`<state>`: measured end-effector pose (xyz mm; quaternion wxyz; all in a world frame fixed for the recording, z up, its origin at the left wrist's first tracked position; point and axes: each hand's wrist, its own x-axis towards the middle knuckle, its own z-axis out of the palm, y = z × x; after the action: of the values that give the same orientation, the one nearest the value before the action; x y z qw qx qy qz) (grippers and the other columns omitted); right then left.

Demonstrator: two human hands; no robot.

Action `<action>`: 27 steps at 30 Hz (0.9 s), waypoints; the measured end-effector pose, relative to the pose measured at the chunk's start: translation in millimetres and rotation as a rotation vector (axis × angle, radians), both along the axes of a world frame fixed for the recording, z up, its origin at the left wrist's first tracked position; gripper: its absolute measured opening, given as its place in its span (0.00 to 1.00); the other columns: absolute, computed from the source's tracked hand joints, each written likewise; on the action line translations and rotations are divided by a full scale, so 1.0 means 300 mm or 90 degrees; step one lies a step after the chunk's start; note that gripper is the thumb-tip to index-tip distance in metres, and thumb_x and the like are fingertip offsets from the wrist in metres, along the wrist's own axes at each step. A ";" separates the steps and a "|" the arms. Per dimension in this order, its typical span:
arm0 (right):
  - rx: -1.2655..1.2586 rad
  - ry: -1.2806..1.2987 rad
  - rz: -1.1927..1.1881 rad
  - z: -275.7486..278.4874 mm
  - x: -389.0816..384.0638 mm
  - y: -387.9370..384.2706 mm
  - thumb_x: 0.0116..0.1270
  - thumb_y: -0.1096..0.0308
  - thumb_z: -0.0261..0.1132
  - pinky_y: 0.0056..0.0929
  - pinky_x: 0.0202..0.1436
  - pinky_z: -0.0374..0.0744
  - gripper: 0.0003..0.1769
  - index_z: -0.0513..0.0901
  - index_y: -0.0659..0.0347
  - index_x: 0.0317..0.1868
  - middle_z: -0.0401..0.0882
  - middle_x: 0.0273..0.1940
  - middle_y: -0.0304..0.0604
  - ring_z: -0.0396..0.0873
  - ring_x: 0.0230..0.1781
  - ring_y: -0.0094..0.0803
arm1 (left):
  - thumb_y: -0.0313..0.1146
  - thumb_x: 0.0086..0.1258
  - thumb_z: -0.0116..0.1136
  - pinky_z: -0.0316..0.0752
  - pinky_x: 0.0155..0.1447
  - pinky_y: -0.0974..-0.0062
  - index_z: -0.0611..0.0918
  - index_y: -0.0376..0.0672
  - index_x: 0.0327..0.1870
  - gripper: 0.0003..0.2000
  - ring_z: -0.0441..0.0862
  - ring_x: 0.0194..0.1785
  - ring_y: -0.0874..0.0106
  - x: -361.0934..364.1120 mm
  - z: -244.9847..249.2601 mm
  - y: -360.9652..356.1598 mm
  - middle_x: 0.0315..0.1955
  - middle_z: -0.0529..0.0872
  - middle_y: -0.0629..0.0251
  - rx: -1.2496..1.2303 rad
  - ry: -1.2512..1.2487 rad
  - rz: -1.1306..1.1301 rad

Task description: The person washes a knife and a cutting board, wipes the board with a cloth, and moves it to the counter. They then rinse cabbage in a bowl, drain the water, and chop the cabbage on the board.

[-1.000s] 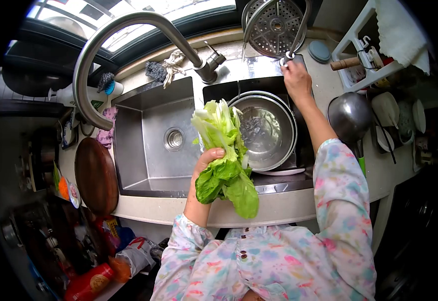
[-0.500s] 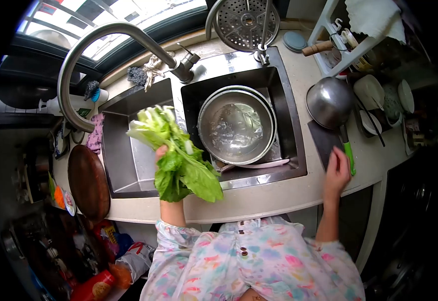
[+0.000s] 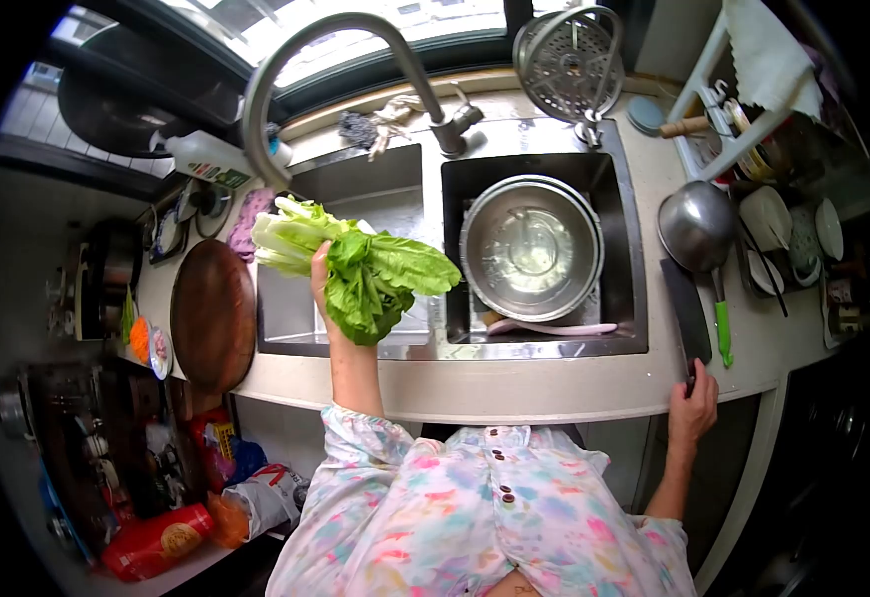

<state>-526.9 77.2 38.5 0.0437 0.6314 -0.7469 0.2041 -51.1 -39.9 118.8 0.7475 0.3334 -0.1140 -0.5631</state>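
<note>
A bunch of leafy greens (image 3: 380, 284) is held in my left hand (image 3: 323, 279) over the left sink basin (image 3: 385, 214), its pale stems pointing left and its leaves spread to the right. At the right counter edge, my right hand (image 3: 692, 403) has its fingers closed round the dark handle of a knife (image 3: 686, 313). The wide blade lies on the counter and points away from me. Just right of the blade rests a metal ladle or pan with a green handle (image 3: 722, 333).
Metal bowls (image 3: 531, 249) with water sit in the right basin beside a pinkish utensil (image 3: 564, 328). The faucet (image 3: 330, 25) arches over the left basin. A round wooden board (image 3: 213, 315) stands at the left. A white rack (image 3: 708, 90) is at the back right.
My right hand has closed on the knife handle, where its fingers were above the counter before. The greens have tilted to lie more level. The whole view has shifted.
</note>
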 end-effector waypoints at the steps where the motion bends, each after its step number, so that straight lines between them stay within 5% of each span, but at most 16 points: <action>1: -0.017 0.004 -0.002 0.018 0.018 0.012 0.48 0.79 0.58 0.41 0.43 0.77 0.25 0.78 0.58 0.50 0.76 0.37 0.46 0.76 0.40 0.46 | 0.42 0.65 0.51 0.81 0.43 0.64 0.75 0.38 0.48 0.17 0.82 0.37 0.63 0.023 0.004 0.004 0.36 0.82 0.59 -0.006 -0.010 0.012; 7: -0.059 -0.008 -0.027 0.067 0.191 0.129 0.49 0.79 0.59 0.40 0.41 0.77 0.22 0.79 0.59 0.48 0.77 0.36 0.46 0.77 0.38 0.46 | 0.43 0.67 0.49 0.80 0.44 0.65 0.76 0.39 0.46 0.17 0.82 0.39 0.64 0.249 -0.028 -0.005 0.36 0.82 0.60 0.025 -0.070 0.105; 9: -0.099 -0.030 -0.006 0.094 0.290 0.148 0.49 0.79 0.59 0.40 0.41 0.77 0.21 0.79 0.60 0.47 0.78 0.37 0.46 0.77 0.39 0.46 | 0.36 0.62 0.56 0.80 0.43 0.69 0.75 0.39 0.48 0.15 0.81 0.37 0.68 0.302 -0.021 0.005 0.36 0.81 0.61 0.011 -0.119 0.162; 12: -0.102 -0.137 -0.007 0.135 0.481 0.152 0.51 0.81 0.58 0.34 0.44 0.78 0.20 0.79 0.62 0.48 0.79 0.39 0.46 0.79 0.39 0.42 | 0.29 0.58 0.59 0.80 0.42 0.70 0.71 0.38 0.53 0.21 0.81 0.37 0.69 0.371 0.019 0.016 0.38 0.79 0.61 -0.038 -0.203 0.248; 16: -0.108 -0.290 0.000 0.115 0.695 0.146 0.51 0.82 0.57 0.29 0.45 0.77 0.20 0.79 0.65 0.47 0.80 0.39 0.46 0.80 0.38 0.35 | 0.22 0.54 0.60 0.73 0.56 0.72 0.69 0.36 0.59 0.28 0.76 0.50 0.70 0.507 0.031 0.028 0.49 0.76 0.61 -0.095 -0.226 0.270; 27: -0.031 -0.635 0.064 0.107 1.108 0.084 0.53 0.82 0.60 0.15 0.36 0.71 0.19 0.80 0.66 0.48 0.75 0.31 0.32 0.71 0.30 0.16 | 0.23 0.50 0.66 0.70 0.56 0.74 0.73 0.32 0.52 0.25 0.76 0.47 0.72 0.725 -0.008 0.105 0.45 0.78 0.62 -0.047 -0.525 0.296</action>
<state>-194.6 102.3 70.5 -0.3137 0.4910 -0.6404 0.5004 166.3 -8.4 116.2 0.7576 0.5188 -0.3437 -0.1969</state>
